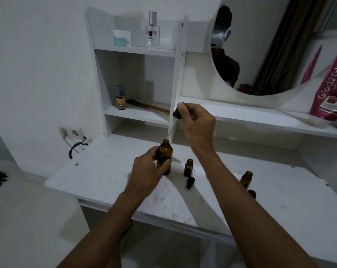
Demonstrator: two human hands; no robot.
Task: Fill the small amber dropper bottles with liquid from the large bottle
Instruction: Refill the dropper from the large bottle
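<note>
The left hand [148, 167] wraps its fingers around the large amber bottle [164, 157], which stands upright and uncapped on the white vanity top [109, 171]. The right hand [197, 122] is raised above it, thumb and fingers pinched tight on the black bulb of a glass dropper [174, 123]. The pipette slants down to the left, its tip just at the bottle's open mouth; whether it touches the rim is hard to tell.

To the right stands a small amber bottle [189, 167], open, with a black dropper cap [189, 182] lying just in front of it. A second small amber bottle [246, 177] stands farther right, partly hidden behind the right forearm, another black cap [252, 193] near its base.
</note>
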